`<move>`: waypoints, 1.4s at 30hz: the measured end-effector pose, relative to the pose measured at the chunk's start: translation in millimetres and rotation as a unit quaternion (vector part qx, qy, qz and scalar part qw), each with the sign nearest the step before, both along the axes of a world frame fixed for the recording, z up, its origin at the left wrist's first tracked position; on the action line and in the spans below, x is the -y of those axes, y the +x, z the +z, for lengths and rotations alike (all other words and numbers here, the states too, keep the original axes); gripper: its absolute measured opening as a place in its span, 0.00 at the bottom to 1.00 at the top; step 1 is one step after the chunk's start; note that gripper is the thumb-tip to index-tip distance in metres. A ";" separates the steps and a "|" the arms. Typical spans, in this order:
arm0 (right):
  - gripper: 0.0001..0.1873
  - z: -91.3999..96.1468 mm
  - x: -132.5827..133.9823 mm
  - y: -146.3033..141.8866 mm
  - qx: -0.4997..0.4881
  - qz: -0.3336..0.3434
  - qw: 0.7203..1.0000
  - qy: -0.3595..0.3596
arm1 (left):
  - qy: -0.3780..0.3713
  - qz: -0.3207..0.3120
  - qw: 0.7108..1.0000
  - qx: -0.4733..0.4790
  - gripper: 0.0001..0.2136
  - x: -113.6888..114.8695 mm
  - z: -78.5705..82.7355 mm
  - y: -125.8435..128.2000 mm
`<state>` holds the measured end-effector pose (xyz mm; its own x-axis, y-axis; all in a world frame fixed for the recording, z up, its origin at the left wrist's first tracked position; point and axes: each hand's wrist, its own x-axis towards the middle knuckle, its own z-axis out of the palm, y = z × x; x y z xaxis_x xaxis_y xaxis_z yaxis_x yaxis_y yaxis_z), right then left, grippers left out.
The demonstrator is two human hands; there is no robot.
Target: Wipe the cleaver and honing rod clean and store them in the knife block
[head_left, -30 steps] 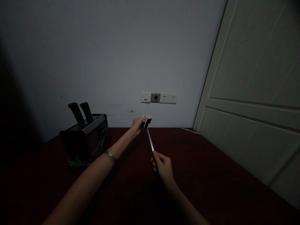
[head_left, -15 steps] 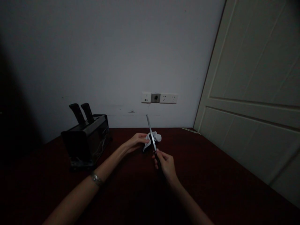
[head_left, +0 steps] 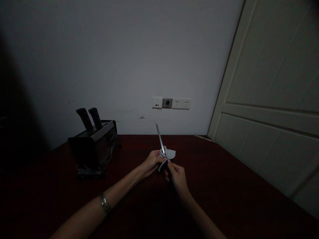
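In the middle of the view my right hand (head_left: 178, 178) is closed around the black handle of a sharpening steel (head_left: 159, 134), a slim shiny rod pointing up and away to the left. My left hand (head_left: 152, 162) pinches a white cloth (head_left: 170, 153) with dark parts, wrapped around the lower end of the rod, close to the handle. Both hands nearly meet there. The handle is mostly hidden by my right fingers and the dark.
On the left of the dark red table (head_left: 211, 186) stands a black and silver knife block (head_left: 94, 149) with two black-handled knives (head_left: 89, 119) in it. Behind is a wall with sockets (head_left: 180, 104). A pale panelled door (head_left: 264, 126) borders the right side.
My left hand has brought the cloth right and nearer, around the base of the rod. My right hand has stayed almost in place. The view has shifted slightly.
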<state>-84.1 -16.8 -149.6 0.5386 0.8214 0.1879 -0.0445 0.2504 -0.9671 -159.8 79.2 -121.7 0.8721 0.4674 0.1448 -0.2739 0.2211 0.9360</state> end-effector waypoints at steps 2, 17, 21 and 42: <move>0.27 -2.1 -1.2 -0.5 -0.010 -0.012 1.000 -0.002 | 0.008 0.041 0.999 -0.015 0.15 3.7 0.5 3.4; 0.26 3.6 4.2 -6.4 0.056 -0.058 0.996 -0.029 | 0.058 0.186 0.980 -0.047 0.05 -48.4 35.5 27.5; 0.27 3.2 3.7 -13.1 0.063 -0.038 0.996 -0.045 | 0.042 0.257 0.964 -0.053 0.03 -81.8 52.3 26.1; 0.22 5.4 2.0 -2.8 0.022 -0.075 0.997 0.015 | 0.026 0.028 0.996 -0.079 0.13 -44.3 17.9 -15.0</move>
